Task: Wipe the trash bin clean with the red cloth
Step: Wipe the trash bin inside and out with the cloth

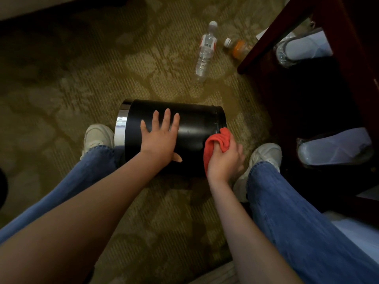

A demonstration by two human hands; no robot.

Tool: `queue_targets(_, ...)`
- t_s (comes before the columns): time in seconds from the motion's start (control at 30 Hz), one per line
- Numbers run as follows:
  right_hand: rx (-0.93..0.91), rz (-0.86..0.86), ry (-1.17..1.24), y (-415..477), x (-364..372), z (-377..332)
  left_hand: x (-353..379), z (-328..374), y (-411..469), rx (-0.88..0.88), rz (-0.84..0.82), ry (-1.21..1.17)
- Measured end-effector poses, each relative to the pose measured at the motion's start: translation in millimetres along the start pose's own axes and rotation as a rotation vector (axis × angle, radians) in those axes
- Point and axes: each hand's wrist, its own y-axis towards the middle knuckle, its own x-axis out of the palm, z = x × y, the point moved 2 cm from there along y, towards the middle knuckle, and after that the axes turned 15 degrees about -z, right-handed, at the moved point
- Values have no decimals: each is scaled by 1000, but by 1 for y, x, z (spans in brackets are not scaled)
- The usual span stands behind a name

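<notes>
Black trash bin [192, 128] lay on its side on patterned carpet [82, 78], between the person's 2 white shoes [98, 136], chrome rim to the left. Left hand [160, 138] rested flat on the bin's upper side, fingers straight and spread. Right hand [225, 158] gripped the bunched red cloth [217, 142], fingers curled round it, cloth touching the bin's right end. Beyond: clear bottle [205, 52] and orange bottle [238, 48] lying on the carpet near dark wooden furniture [348, 37]

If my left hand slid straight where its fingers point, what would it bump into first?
The left hand lies flat on the trash bin; past the bin's far side its line looks free, only carpet. The water bottle seems just right of that line, though depth is unclear.
</notes>
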Motion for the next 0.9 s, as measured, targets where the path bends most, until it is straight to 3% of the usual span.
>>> queue_targets(0.1,11,-87,-33,47,2,-25,7,2,-6,-6,-5,14)
queue_targets(0.27,139,-371,-147,103,-8,-55,0,-1,-1,-5,-2,-10)
queue_targets(0.43,-71,-167,-275,62,-1,-37,4,1,-1,-17,-9,-11)
queue_targets(0.57,-170,-61,-203,11,0,-5,2,0,0,-22,2,-17)
queue_targets(0.8,-227,-65,-280,13,-6,-1,5,-1,-2,-2,26,6)
queue_targets(0.9,-118,-145,-379,63,-9,-33,8,0,-5,5,23,15)
